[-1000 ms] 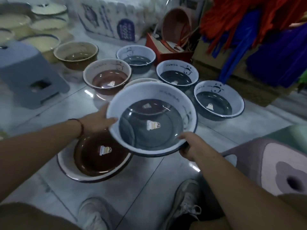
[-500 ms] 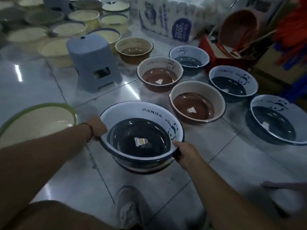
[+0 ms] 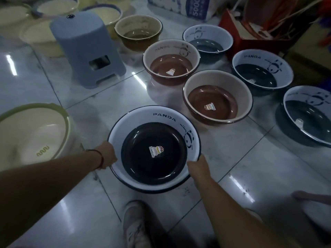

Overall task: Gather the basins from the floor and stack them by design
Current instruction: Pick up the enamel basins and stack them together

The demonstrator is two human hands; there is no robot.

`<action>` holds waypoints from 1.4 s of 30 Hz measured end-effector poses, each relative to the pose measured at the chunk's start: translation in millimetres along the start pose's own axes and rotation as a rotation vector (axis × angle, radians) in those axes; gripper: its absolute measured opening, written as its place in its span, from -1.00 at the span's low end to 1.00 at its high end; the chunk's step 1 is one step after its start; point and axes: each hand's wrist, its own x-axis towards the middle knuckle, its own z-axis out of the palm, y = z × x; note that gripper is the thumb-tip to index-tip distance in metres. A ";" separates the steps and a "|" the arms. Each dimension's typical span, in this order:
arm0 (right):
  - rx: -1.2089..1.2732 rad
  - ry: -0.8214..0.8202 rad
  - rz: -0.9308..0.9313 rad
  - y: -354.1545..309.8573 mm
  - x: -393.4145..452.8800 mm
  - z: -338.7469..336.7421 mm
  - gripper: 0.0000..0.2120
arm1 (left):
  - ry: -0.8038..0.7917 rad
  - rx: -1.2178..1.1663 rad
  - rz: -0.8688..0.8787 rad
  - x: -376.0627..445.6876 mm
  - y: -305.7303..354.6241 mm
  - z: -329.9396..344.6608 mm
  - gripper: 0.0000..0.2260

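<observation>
- A person's left hand (image 3: 107,155) and right hand (image 3: 198,165) grasp opposite sides of the rim of a blue panda basin (image 3: 154,149), low over the tiled floor (image 3: 241,158) just ahead of a white shoe (image 3: 135,224).
- The basin (white wall lettered PANDA, dark blue bottom with a small sticker) sits level between both hands.
- To the far right, two brown panda basins (image 3: 217,97) stand on the floor close to each other.
- Beyond them, three more blue basins (image 3: 262,71) line the right side, well apart from the held one.
- At left, a green-rimmed cream basin (image 3: 34,129) rests near the left arm; a grey plastic stool (image 3: 86,49) stands farther back, with cream basins (image 3: 107,14) behind it.
</observation>
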 end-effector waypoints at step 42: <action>-0.836 -0.050 -0.319 -96.3 -188.4 -277.3 -0.37 | 0.340 0.168 0.722 -268.4 151.6 -33.1 -0.57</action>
